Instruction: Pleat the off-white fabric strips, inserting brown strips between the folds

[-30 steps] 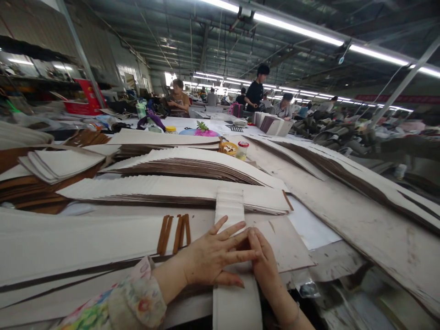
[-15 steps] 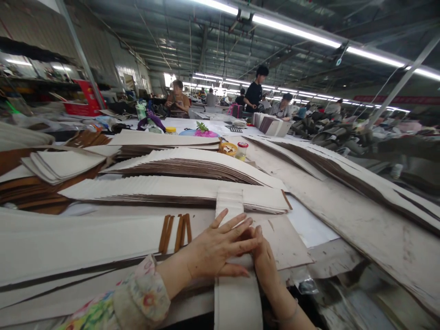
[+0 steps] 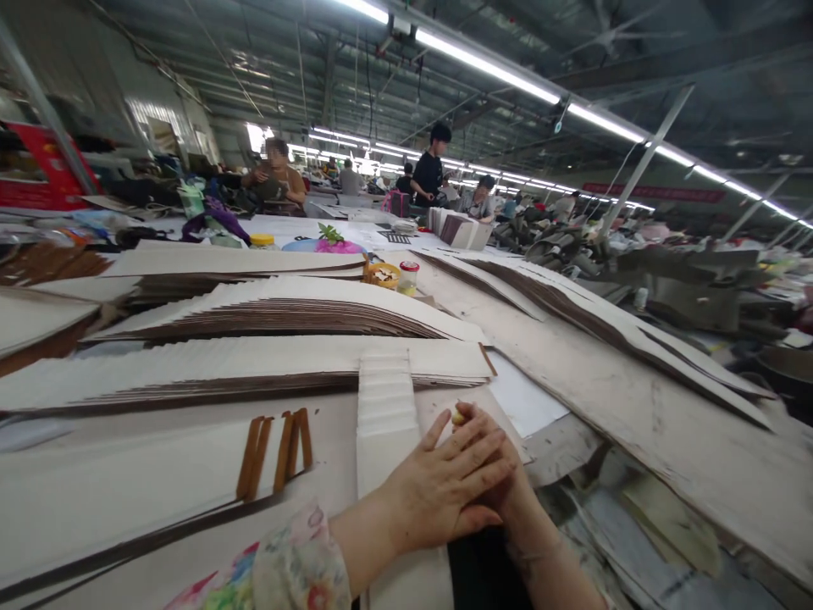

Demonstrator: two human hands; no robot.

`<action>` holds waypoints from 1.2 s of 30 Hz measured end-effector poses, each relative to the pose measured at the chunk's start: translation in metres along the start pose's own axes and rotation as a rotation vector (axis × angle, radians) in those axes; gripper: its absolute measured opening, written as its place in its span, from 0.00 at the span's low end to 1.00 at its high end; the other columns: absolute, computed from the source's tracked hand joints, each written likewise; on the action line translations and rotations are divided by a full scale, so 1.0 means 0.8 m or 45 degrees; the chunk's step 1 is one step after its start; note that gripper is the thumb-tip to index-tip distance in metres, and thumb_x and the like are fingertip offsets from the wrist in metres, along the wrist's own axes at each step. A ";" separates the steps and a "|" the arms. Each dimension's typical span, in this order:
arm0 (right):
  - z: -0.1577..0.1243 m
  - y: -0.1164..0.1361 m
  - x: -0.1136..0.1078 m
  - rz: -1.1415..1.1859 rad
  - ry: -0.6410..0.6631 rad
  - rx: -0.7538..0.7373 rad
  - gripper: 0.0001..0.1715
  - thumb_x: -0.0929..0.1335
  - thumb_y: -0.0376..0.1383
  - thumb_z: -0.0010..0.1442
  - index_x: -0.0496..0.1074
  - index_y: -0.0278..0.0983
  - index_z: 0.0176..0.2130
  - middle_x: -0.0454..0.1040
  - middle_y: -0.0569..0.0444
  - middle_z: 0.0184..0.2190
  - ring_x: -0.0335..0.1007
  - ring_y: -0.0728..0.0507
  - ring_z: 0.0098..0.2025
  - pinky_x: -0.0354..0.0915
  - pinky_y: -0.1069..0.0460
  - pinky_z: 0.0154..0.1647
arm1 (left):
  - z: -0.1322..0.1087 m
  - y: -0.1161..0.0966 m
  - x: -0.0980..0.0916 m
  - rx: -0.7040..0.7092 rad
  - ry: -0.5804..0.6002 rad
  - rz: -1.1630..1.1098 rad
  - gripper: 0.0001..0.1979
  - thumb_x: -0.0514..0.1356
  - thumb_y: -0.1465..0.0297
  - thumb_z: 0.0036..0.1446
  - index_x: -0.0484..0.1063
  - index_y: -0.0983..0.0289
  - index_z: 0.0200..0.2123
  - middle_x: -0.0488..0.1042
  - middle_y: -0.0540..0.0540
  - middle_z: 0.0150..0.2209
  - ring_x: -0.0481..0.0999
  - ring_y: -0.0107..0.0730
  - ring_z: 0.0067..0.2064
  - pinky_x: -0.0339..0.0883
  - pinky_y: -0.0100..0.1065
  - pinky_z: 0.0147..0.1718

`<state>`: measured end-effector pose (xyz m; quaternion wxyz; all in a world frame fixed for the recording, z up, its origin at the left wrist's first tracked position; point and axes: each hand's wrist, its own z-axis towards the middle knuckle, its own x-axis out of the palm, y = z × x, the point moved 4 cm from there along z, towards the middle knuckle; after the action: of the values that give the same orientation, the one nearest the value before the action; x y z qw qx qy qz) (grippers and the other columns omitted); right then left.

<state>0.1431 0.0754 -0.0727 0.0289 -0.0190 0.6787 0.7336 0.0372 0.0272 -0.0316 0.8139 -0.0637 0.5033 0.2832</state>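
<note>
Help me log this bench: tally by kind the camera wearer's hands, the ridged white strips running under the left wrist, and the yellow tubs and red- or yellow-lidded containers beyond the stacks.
Hands: 2 (left hand, right hand)
Ridged white strip: 1
Open yellow tub: 1
Red-lidded jar: 1
Yellow-lidded container: 1
Total: 6

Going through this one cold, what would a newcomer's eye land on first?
Probably the person's two hands at bottom centre, the spread left hand overlapping the right hand, beside a pale strip. Next, the fanned front stack of pale pieces across the middle, and the short brown strips at lower left. Farther back, bright pink under green leaves stands out.
</note>
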 end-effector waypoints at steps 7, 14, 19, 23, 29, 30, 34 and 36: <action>-0.021 0.015 -0.062 0.044 -0.056 -0.062 0.24 0.61 0.54 0.55 0.70 0.38 0.37 0.72 0.51 0.33 0.67 0.43 0.38 0.64 0.49 0.40 | 0.000 0.000 0.005 -0.066 0.006 0.016 0.25 0.41 0.56 0.61 0.50 0.60 0.59 0.46 0.50 0.62 0.39 0.40 0.63 0.24 0.46 0.59; -0.033 0.031 -0.050 -0.430 -0.024 -0.324 0.16 0.61 0.45 0.58 0.68 0.37 0.30 0.69 0.55 0.26 0.64 0.46 0.31 0.61 0.53 0.34 | 0.001 0.000 0.006 -0.052 0.016 0.011 0.25 0.42 0.57 0.61 0.50 0.61 0.59 0.46 0.49 0.62 0.40 0.40 0.63 0.25 0.46 0.59; -0.029 0.035 -0.061 -0.454 0.002 -0.277 0.20 0.59 0.47 0.59 0.68 0.37 0.26 0.69 0.54 0.24 0.65 0.46 0.31 0.62 0.53 0.33 | 0.000 -0.001 0.008 -0.045 0.005 0.016 0.23 0.43 0.59 0.62 0.54 0.60 0.57 0.44 0.49 0.63 0.40 0.40 0.63 0.23 0.47 0.58; -0.016 0.051 -0.079 -0.493 0.140 -0.120 0.20 0.60 0.48 0.57 0.71 0.35 0.33 0.73 0.52 0.28 0.67 0.45 0.32 0.64 0.52 0.35 | -0.001 -0.003 0.012 -0.021 0.016 0.018 0.22 0.43 0.59 0.62 0.56 0.60 0.56 0.43 0.48 0.63 0.39 0.38 0.63 0.21 0.47 0.58; 0.003 0.096 -0.077 -0.954 0.658 -0.013 0.17 0.62 0.44 0.56 0.73 0.35 0.32 0.72 0.54 0.26 0.66 0.46 0.31 0.61 0.53 0.33 | -0.003 -0.004 0.014 -0.016 0.035 0.007 0.21 0.44 0.59 0.61 0.58 0.61 0.55 0.44 0.49 0.63 0.37 0.37 0.63 0.19 0.46 0.58; 0.006 0.101 -0.075 -1.050 0.696 -0.007 0.16 0.62 0.43 0.55 0.73 0.35 0.32 0.72 0.55 0.25 0.65 0.47 0.30 0.60 0.53 0.31 | -0.003 -0.005 0.014 -0.010 0.037 0.005 0.21 0.44 0.60 0.61 0.57 0.61 0.55 0.44 0.49 0.63 0.37 0.37 0.63 0.18 0.46 0.58; 0.009 0.116 -0.064 -1.323 0.787 -0.060 0.12 0.63 0.40 0.54 0.73 0.36 0.30 0.72 0.56 0.24 0.65 0.48 0.27 0.58 0.55 0.27 | -0.003 -0.007 0.012 0.016 0.050 -0.003 0.21 0.43 0.61 0.62 0.58 0.63 0.55 0.48 0.47 0.62 0.37 0.36 0.63 0.17 0.45 0.58; 0.006 0.123 -0.055 -1.463 0.816 -0.194 0.12 0.62 0.38 0.55 0.72 0.36 0.28 0.71 0.55 0.24 0.64 0.47 0.27 0.57 0.54 0.28 | -0.002 -0.008 0.012 0.021 0.043 -0.009 0.21 0.42 0.62 0.62 0.56 0.63 0.56 0.50 0.46 0.61 0.37 0.35 0.63 0.16 0.44 0.58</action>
<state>0.1804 0.0720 0.0281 0.2107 -0.5973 0.4818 0.6055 0.0422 0.0249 -0.0418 0.8067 -0.0635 0.5192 0.2750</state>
